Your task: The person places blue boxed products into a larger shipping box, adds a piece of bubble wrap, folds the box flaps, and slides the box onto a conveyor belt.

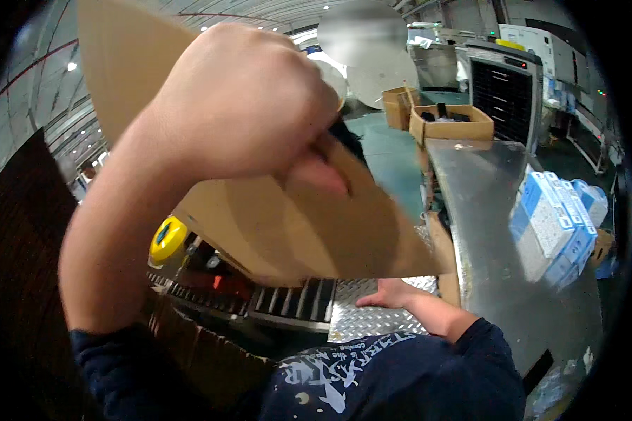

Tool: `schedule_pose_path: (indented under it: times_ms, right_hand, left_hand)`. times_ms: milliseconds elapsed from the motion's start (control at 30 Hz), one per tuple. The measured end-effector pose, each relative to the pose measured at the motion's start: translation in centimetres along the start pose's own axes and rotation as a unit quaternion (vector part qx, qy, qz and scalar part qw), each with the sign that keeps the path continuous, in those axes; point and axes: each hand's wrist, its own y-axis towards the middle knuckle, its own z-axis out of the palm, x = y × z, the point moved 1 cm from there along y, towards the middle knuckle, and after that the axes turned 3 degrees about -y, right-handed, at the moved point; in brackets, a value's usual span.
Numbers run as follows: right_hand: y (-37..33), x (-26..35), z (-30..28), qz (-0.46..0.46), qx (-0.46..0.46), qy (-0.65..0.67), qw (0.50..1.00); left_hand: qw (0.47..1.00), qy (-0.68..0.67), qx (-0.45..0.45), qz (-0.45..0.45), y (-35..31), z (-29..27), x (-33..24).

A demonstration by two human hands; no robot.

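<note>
My left hand (249, 105) is raised close in front of me, its fingers closed on a brown cardboard sheet (309, 238). The sheet slants from the upper left down toward the middle, slightly blurred at its lower right. Below its lower edge, my right hand (390, 294) is low over a metal tread plate (354, 309), thumb stretched to the left. The sheet hides part of that hand; whether it touches the plate I cannot tell.
A roller conveyor (295, 302) runs beside the tread plate, with a yellow round object (168, 240) near it. On the right stands a metal table (488, 210) with blue-and-white boxes (551, 217). Beyond are an open carton (453, 130) and a dark-fronted cooler (502, 95).
</note>
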Motion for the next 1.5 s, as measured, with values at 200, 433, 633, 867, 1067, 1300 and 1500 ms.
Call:
schedule_pose_path:
  times_ms: [200, 433, 633, 867, 1067, 1300, 1500]
  right_hand:
    - [-3.7, -1.1, -15.3, 0.056, 0.034, -0.034, 0.997]
    - [0.2, -1.7, -10.2, 0.013, 0.267, -0.227, 0.936]
    - [5.3, -4.3, -13.4, 0.075, 0.119, -0.394, 0.908]
    - [4.6, -6.0, -5.2, -0.048, -0.28, -0.451, 0.846]
    - [7.6, -2.7, -7.1, -0.157, -0.297, -0.359, 0.871]
    - [11.1, -3.3, -5.9, -0.098, -0.126, -0.329, 0.931]
    - [11.0, -1.7, -11.2, 0.01, 0.013, -0.377, 0.926]
  left_hand:
    - [0.713, -0.295, -0.204, -0.603, -18.3, 15.5, -0.6]
    - [0.545, -0.429, -0.098, -0.714, -18.3, 35.4, -18.1]
    - [0.748, -0.303, 0.101, -0.582, -14.3, 36.0, -15.9]
    - [0.659, -0.445, 0.359, -0.489, -16.6, 39.7, -7.4]
    - [0.689, -0.396, 0.492, -0.355, -20.0, 39.5, -3.0]
    - [0.774, -0.36, 0.479, -0.204, -12.7, 35.7, -7.3]
    - [0.783, -0.268, 0.266, -0.494, -17.9, 30.5, -9.1]
